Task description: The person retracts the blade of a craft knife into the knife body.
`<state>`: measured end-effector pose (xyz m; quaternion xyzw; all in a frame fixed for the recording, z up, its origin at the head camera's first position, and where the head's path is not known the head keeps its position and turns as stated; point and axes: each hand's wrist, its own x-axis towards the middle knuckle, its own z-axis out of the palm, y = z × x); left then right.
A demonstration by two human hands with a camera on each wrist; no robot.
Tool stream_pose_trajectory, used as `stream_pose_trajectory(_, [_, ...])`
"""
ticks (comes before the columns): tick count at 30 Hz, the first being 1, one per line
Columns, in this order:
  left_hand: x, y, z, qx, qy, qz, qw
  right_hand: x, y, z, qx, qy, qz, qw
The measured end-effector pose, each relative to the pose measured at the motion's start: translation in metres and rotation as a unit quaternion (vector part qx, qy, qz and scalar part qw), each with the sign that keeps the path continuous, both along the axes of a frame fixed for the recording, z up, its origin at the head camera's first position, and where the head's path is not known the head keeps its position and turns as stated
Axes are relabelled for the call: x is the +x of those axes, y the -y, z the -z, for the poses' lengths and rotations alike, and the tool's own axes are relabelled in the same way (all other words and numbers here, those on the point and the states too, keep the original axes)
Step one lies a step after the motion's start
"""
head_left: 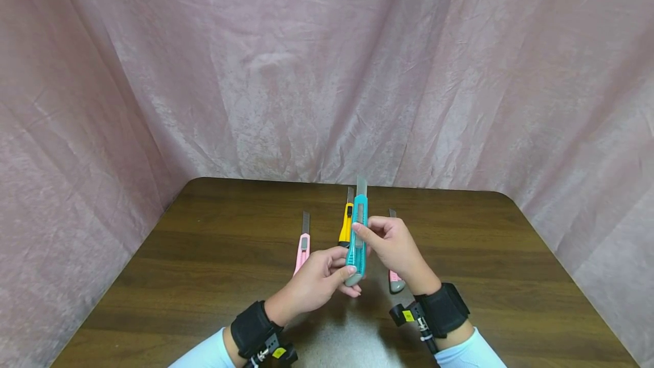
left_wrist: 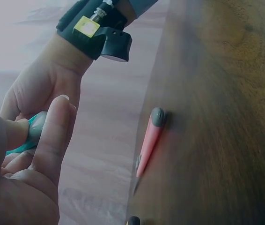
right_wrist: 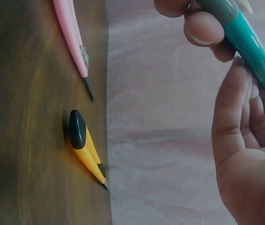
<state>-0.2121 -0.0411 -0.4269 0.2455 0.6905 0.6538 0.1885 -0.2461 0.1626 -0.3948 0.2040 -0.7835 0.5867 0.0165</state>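
Both hands hold a teal box cutter (head_left: 360, 257) above the table, its blade pointing up and away. My left hand (head_left: 317, 280) pinches the grey lower end, thumb on top. My right hand (head_left: 398, 246) grips the body higher up, with the thumb by the slider. Just behind it lies a yellow box cutter (head_left: 344, 229) with a black end, partly covered in the head view. A light pink box cutter (head_left: 302, 250) lies to the left, its lower part hidden by my left hand. Beyond my right hand is a pink and grey box cutter (left_wrist: 149, 145).
The three cutters on the brown wooden table (head_left: 214, 277) have their blades out, pointing toward its far edge. A pinkish curtain (head_left: 286, 72) hangs behind the table and along its sides. Each wrist wears a black band (head_left: 441, 310) with a small camera.
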Motion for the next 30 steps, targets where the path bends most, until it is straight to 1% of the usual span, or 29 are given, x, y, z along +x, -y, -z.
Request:
stream_pose_trajectory(4, [-0.0001, -0.0002, 0.0000, -0.002, -0.001, -0.002, 1.0000, 0.0002, -0.0009, -0.0013, 0.000, 0.030, 0.006, 0.9995])
stream_pose_trajectory(7, [0.0001, 0.0000, -0.0003, -0.005, 0.000, -0.004, 1.0000, 0.0004, -0.0011, -0.0021, 0.000, 0.038, 0.005, 0.9993])
stream_pose_trajectory(18, [0.0002, 0.0006, -0.0017, -0.001, 0.008, -0.001, 1.0000, 0.0013, -0.0010, -0.0027, 0.002, 0.009, -0.003, 1.0000])
stream_pose_trajectory(22, [-0.0005, 0.0013, -0.0023, -0.005, 0.011, -0.007, 0.9999, 0.0022, -0.0010, -0.0035, -0.004, 0.000, -0.018, 0.9998])
stream_pose_trajectory(25, [-0.0008, 0.0015, -0.0027, -0.007, 0.010, -0.013, 0.9998, 0.0024, -0.0003, -0.0039, -0.008, -0.007, -0.021, 0.9997])
stream_pose_trajectory(28, [-0.0010, 0.0015, -0.0022, -0.008, 0.007, -0.013, 0.9999, 0.0022, 0.0002, -0.0035, -0.005, -0.005, -0.015, 0.9999])
stream_pose_trajectory(30, [-0.0010, 0.0015, -0.0017, -0.009, 0.007, -0.013, 0.9998, 0.0020, 0.0001, -0.0030, -0.002, 0.005, -0.010, 0.9999])
